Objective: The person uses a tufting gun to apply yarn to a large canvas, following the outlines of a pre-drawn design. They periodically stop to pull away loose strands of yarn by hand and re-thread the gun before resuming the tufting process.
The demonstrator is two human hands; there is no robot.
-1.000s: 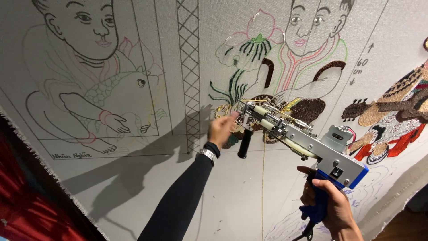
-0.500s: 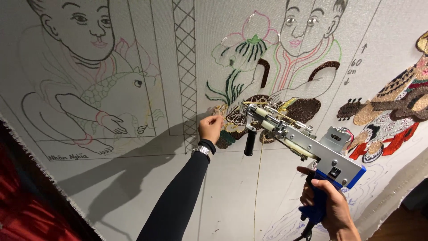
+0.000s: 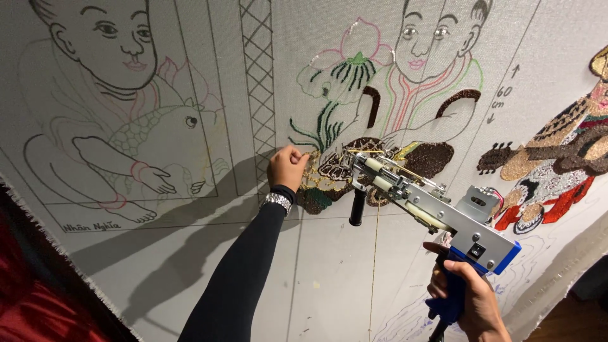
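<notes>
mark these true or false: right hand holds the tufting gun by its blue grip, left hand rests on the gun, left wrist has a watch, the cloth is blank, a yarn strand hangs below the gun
1. The right hand holds the tufting gun by its blue grip: true.
2. The left hand rests on the gun: false, it is against the cloth.
3. The left wrist wears a watch: true.
4. The cloth is blank: false, it carries drawn figures and tufted patches.
5. A yarn strand hangs below the gun: true.

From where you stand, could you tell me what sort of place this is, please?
Probably a rug-tufting workshop: a large stretched cloth bearing drawn figures, patches of tufted pile, and a tufting gun in the right hand.
</notes>
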